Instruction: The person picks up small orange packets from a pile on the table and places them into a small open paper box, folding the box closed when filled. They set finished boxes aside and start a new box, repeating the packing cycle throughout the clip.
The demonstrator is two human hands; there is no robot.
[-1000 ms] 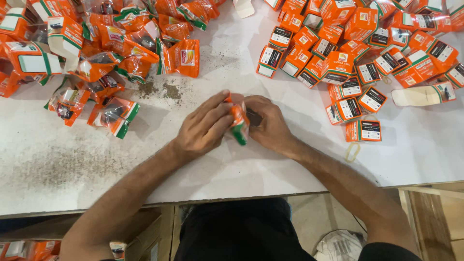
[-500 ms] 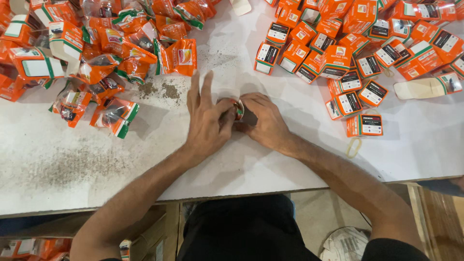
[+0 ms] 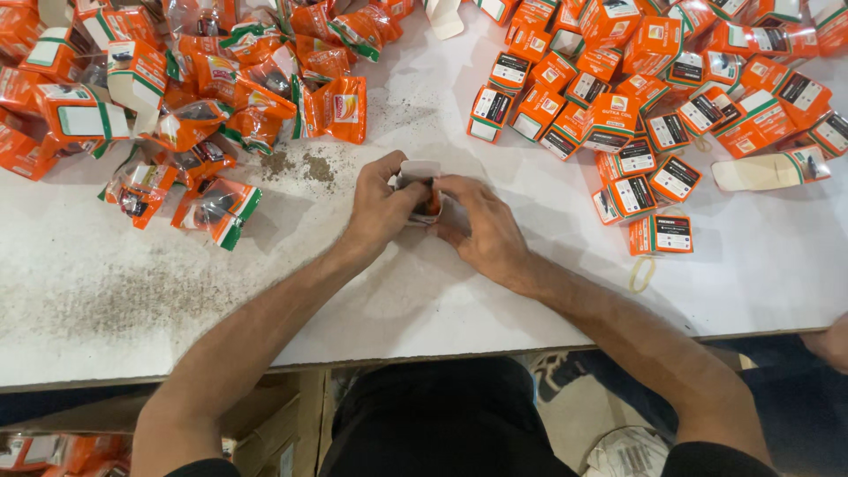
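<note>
— Both hands have drawn up off the worktop (image 3: 424, 300) since half a second ago; the left hand (image 3: 378, 212), flat then, now curls.

— Holding what?

— A small orange carton (image 3: 422, 190), white flap open, pinched between left hand and right hand (image 3: 481, 231), just above the worktop's middle.

— Risk?

— Its flap could crease if the thumbs press unevenly, and the carton may slip toward the spilled dark grit (image 3: 296, 165) near the sachet pile (image 3: 212, 115).

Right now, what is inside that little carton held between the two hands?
An orange pouch shows at the open small carton, pinched between the left hand and right hand. The fingers cover most of it, so its contents cannot be seen.
</note>
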